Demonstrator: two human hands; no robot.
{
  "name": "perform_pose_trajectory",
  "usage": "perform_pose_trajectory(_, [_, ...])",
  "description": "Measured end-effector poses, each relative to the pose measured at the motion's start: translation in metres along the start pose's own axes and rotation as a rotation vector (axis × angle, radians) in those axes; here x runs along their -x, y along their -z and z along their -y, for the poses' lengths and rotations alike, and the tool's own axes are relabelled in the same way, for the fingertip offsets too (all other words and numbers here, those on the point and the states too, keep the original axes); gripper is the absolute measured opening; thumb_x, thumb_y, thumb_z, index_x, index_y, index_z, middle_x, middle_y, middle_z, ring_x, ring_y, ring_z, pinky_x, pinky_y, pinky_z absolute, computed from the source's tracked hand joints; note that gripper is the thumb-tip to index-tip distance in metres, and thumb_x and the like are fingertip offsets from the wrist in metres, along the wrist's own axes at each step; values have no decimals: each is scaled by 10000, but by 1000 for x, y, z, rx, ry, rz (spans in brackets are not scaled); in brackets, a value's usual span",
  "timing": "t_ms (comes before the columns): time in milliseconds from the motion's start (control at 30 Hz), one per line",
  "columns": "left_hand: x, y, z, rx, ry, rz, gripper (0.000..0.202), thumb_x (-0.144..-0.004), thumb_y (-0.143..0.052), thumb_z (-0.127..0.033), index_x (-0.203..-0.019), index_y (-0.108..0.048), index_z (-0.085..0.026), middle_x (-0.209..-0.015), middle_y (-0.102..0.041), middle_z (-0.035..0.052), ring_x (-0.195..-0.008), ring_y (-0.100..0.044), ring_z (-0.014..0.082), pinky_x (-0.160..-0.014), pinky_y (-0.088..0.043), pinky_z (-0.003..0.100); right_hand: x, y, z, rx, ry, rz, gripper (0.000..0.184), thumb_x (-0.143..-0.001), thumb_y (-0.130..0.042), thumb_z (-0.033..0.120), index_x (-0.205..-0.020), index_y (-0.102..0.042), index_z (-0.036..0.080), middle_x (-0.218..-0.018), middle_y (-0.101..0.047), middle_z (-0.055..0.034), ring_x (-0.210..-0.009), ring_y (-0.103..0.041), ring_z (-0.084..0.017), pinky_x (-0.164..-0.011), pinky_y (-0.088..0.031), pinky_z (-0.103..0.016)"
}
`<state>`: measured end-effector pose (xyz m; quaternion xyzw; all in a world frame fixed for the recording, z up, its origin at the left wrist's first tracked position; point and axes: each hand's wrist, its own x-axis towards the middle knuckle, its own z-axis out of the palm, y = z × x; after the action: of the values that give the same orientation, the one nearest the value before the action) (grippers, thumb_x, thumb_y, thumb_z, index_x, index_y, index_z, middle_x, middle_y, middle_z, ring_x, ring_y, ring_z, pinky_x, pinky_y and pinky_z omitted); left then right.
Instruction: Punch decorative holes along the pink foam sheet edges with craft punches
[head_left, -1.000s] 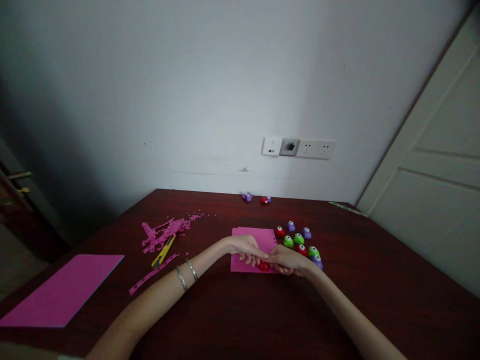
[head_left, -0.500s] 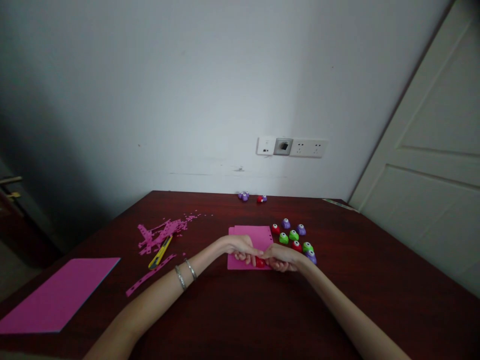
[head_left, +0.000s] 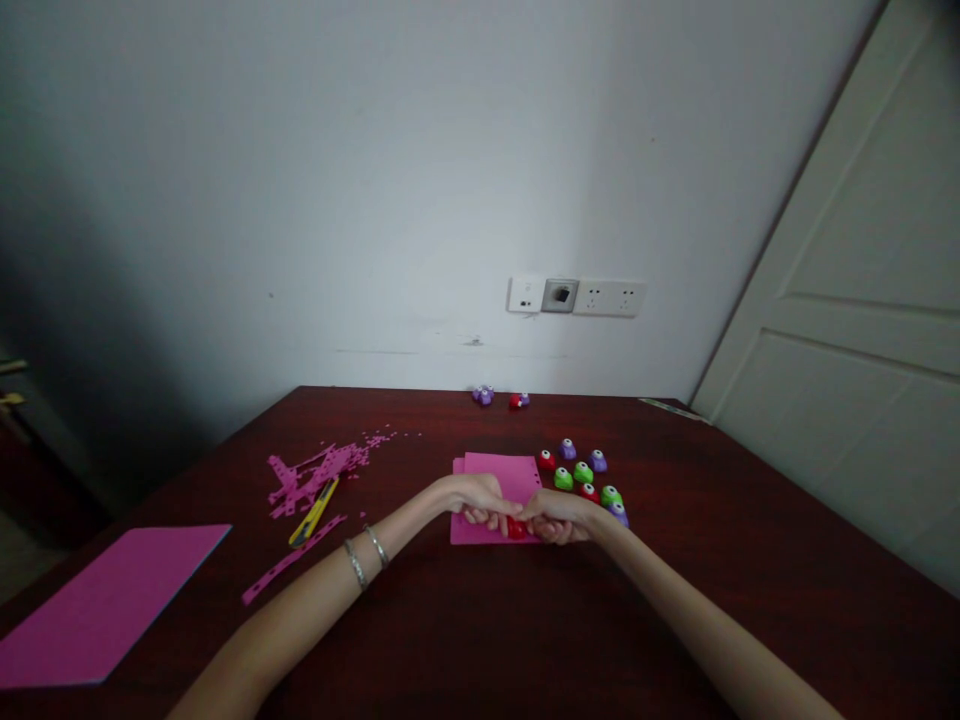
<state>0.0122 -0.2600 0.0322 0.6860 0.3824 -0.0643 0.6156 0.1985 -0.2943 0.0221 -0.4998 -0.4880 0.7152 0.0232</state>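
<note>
Dark red-brown wood fills the near view, the table (head_left: 480,640) running out from us to the white wall. Across it we stretch both forearms, with 2 silver bangles (head_left: 366,556) on the left wrist. Our left hand (head_left: 480,498) and right hand (head_left: 559,515) meet over the near edge of a small pink foam sheet (head_left: 499,478), which lies flat on the table. Both hands are closed together around a small red craft punch (head_left: 515,527), pinched between them just at that edge.

Far left lies a large pink foam sheet (head_left: 97,610). Beyond the left arm sit a punched pink strip (head_left: 292,560), a yellow utility knife (head_left: 313,510) and a heap of pink foam scraps (head_left: 319,465). Just right of the hands is a cluster of red, green and purple punches (head_left: 581,475). At the far table edge rest a few more punches (head_left: 499,398), under the white wall sockets (head_left: 576,296). A pale door (head_left: 855,330) stands at right.
</note>
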Motion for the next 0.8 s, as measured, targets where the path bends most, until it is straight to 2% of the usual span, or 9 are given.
perform_pose_trajectory(233, [-1,3,-1,28,15,10,541,-491,-716,-645,-597,-656,-117,-513,-546,15,-352,-308,25,-365,-158,196,-4,5,0,18,4,17,277,-805,-510,274,-561,-453,156,-348,-331,103,-294,-168,-9,-284,-112,-115])
perform_pose_trajectory(533, [-6,5,4,33,-11,13,504,-522,-715,-623,-587,-652,-128,-498,-540,5,-348,-311,28,-356,-169,199,-3,2,-1,43,43,4,350,-847,-395,237,-503,-380,174,-326,-313,91,-276,-170,-16,-277,-116,-124])
perform_pose_trajectory(800, [-9,5,2,5,21,12,503,-604,-663,-630,-527,-620,-135,-471,-524,10,-332,-295,32,-344,-161,201,0,-2,3,93,57,-33,332,-836,-404,220,-507,-398,176,-304,-304,97,-259,-159,-18,-276,-127,-123])
